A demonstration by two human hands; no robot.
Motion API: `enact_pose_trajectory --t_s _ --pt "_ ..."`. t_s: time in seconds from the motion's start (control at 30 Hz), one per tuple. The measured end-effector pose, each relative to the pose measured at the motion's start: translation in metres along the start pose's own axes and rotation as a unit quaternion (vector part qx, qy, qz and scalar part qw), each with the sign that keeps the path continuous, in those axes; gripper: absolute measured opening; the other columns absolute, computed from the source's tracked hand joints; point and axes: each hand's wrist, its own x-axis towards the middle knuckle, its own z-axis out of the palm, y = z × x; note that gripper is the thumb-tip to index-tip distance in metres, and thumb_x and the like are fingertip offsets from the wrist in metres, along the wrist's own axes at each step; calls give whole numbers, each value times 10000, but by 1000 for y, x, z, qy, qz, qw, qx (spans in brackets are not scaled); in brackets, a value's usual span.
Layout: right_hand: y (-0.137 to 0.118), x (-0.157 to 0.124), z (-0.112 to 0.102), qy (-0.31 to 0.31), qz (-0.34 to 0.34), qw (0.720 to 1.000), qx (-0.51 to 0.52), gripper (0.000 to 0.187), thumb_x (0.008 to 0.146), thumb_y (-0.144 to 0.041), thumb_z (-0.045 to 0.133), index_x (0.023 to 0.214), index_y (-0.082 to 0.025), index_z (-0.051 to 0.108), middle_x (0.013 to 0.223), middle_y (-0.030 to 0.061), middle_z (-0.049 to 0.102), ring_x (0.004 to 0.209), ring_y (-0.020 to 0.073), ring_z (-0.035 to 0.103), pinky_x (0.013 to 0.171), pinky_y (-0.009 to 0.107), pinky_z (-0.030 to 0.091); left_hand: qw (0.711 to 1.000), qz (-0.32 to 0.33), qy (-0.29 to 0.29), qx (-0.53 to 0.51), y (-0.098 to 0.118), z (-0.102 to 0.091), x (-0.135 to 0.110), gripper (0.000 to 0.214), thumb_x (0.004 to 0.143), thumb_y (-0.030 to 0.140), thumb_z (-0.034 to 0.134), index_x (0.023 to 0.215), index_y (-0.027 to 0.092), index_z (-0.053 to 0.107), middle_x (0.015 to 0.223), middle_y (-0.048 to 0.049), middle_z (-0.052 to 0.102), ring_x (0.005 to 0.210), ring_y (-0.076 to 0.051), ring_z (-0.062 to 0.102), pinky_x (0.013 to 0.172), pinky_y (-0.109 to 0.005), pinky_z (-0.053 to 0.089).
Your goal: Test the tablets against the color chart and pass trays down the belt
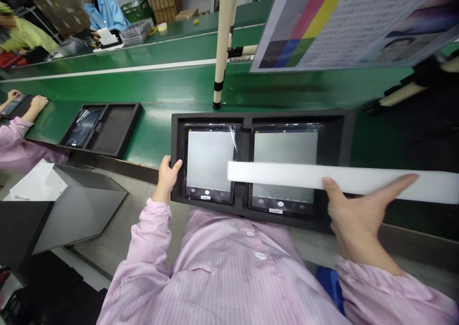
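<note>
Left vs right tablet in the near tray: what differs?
The white strip in the right hand crosses the whole right tablet but only the right edge of the left tablet. The left hand grips the tray beside the left tablet, away from the right tablet. Both lie flat, screens lit grey.

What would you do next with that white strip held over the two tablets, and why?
Probably lower the white foam strip flat onto the black foam tray, across both screens. The right hand holds it level over the right tablet, its end just overlapping the left tablet, while the left hand grips the tray's left edge.
</note>
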Motion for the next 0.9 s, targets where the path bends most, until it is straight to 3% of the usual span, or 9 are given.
enact_pose_trajectory --t_s 0.1,0.3,0.53,0.67,0.73,0.9 --pt "-11 -5 -8 1 17 1000 12 1519 516 -573 824 1613 -204 -160 1680 183 47 1531 328 238 1238 499 218 1000 1 -5 2 3 -4 -5 409 795 565 754 933 200 633 935 -63 645 945 -255 656 887 -392 547" --pt "-18 -2 -28 28 -94 995 7 1469 594 -602 787 1599 -105 -162 1676 184 -83 1577 201 2 1274 366 46 1000 8 -15 9 13 -13 -9 402 796 530 772 986 205 631 997 -70 637 1036 -268 646 982 -426 515" --pt "-17 8 -25 82 -176 980 28 1397 662 -609 731 1562 17 -135 1639 266 -142 1570 248 -98 1274 424 -37 999 25 -22 3 26 -9 -2 371 810 487 759 1005 201 624 1016 -56 618 1060 -249 626 990 -384 499" --pt "-17 9 -23 89 -198 975 52 1343 706 -629 684 1565 22 -116 1640 258 -157 1566 253 -123 1275 470 52 999 26 -23 4 29 -4 0 352 816 473 753 996 202 619 1011 -50 610 1048 -243 621 989 -377 494" --pt "-19 9 -22 92 -199 974 60 1341 725 -625 670 1542 83 -123 1627 290 -156 1566 254 -124 1274 461 63 999 25 -22 4 29 -2 0 346 824 473 745 1000 203 617 1018 -51 606 1050 -241 618 992 -374 490" --pt "-26 4 -20 102 -186 974 74 1286 760 -531 652 1502 171 -128 1609 348 -105 1572 241 -76 1263 394 -40 1000 23 -17 2 27 1 2 347 829 476 736 1003 204 611 1015 -48 598 1023 -230 614 964 -356 495"
